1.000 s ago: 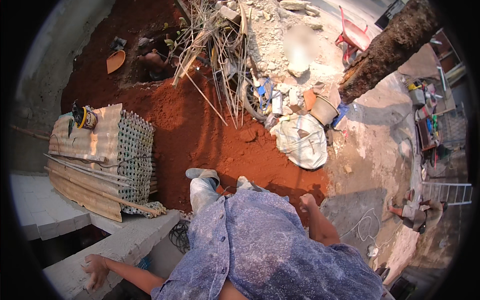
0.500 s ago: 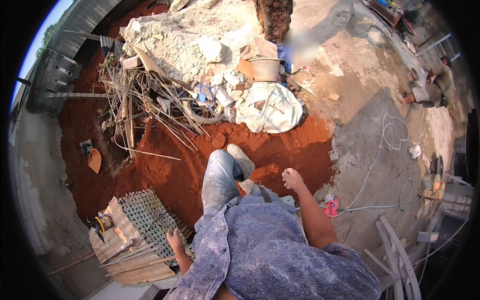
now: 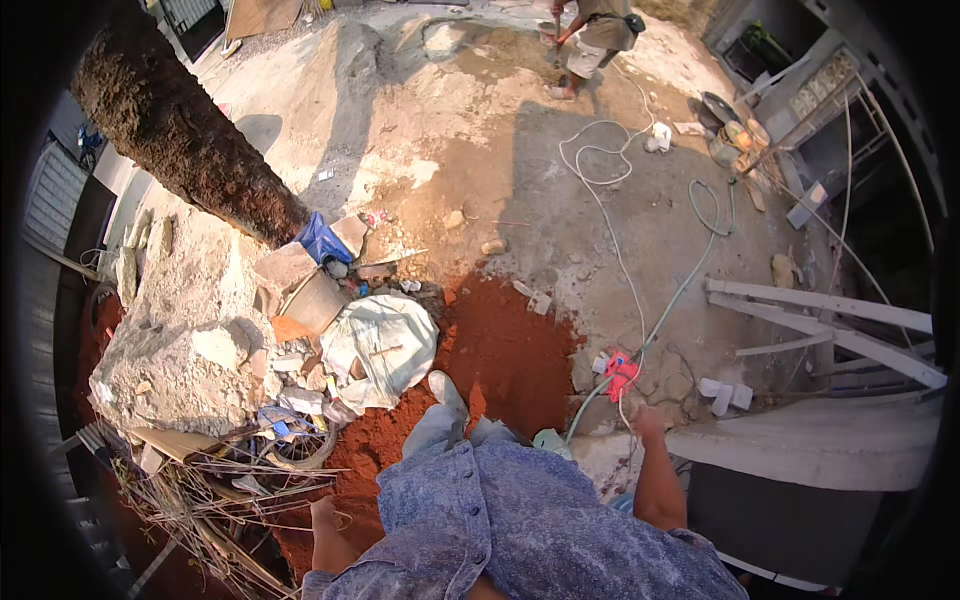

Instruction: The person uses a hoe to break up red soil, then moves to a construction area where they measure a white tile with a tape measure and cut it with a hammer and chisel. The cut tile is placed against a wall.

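Left hand (image 3: 323, 512), near sticks (image 3: 190, 500); right hand (image 3: 650, 422), near pink object (image 3: 622, 372). Both held out, seemingly for balance; finger spread indiscernible.

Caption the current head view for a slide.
Bare left hand near tangled dry brown sticks, bare right hand near a bright pink object, loose red soil ahead.

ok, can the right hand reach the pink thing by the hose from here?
Probably not without stooping: the pink thing seems to lie on the ground, below the right hand. Nothing visible blocks the way.
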Demonstrator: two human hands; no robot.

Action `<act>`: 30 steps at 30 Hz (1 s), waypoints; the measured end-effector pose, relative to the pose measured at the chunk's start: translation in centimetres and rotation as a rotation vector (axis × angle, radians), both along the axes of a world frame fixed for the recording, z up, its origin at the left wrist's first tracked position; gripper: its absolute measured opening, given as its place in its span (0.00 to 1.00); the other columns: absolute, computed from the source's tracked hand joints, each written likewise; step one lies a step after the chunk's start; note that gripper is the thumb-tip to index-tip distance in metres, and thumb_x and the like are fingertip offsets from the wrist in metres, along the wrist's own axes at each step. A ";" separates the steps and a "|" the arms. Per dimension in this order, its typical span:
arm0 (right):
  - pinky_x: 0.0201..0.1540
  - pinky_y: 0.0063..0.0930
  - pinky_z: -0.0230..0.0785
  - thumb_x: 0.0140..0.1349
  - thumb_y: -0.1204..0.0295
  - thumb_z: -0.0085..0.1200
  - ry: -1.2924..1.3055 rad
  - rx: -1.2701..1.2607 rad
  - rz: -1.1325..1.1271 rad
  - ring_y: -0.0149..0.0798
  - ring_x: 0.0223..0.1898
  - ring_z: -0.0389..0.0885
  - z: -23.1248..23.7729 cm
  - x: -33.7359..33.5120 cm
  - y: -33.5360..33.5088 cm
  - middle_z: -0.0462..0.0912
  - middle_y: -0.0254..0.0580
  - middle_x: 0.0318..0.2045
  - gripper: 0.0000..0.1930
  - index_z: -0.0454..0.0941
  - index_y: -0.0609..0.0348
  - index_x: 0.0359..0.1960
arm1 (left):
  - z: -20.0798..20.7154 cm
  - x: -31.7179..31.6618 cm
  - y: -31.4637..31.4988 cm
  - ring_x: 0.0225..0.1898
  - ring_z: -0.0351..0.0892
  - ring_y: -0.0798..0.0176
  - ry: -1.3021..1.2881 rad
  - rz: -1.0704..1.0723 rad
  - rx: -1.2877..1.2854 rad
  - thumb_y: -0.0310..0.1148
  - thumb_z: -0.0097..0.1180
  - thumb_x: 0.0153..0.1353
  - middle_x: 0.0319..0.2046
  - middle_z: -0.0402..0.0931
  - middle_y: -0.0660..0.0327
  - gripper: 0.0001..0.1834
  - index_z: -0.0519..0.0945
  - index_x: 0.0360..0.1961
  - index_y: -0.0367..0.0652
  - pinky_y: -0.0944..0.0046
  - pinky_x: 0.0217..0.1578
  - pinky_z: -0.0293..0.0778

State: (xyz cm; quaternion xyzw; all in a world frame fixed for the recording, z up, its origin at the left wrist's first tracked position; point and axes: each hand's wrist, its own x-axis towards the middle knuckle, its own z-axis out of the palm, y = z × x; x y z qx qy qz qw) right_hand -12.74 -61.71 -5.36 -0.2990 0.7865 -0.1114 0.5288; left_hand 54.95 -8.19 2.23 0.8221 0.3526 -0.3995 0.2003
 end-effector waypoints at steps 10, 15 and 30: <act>0.24 0.37 0.79 0.70 0.67 0.48 -0.069 0.182 -0.052 0.42 0.24 0.84 1.1 6.1 7.5 0.85 0.50 0.34 0.15 0.73 0.63 0.52 | -3.4 0.2 -57.6 0.56 0.77 0.58 -0.097 -1.106 -0.789 0.37 0.59 0.63 0.54 0.79 0.49 0.28 0.74 0.60 0.29 0.59 0.58 0.71; 0.20 0.35 0.77 0.69 0.67 0.51 -0.160 0.392 -0.313 0.42 0.23 0.84 -0.1 11.7 15.2 0.84 0.47 0.32 0.12 0.75 0.62 0.47 | 30.8 -22.1 -91.0 0.53 0.78 0.56 0.110 -2.027 -1.760 0.41 0.52 0.67 0.56 0.78 0.53 0.27 0.71 0.64 0.38 0.56 0.57 0.73; 0.21 0.31 0.77 0.70 0.66 0.50 -0.126 -0.115 -0.761 0.37 0.22 0.82 -10.9 1.0 -14.6 0.83 0.42 0.32 0.11 0.76 0.59 0.46 | 21.9 -58.3 -109.6 0.55 0.77 0.53 -0.347 -3.205 -1.313 0.52 0.49 0.70 0.55 0.78 0.55 0.27 0.77 0.60 0.45 0.47 0.59 0.69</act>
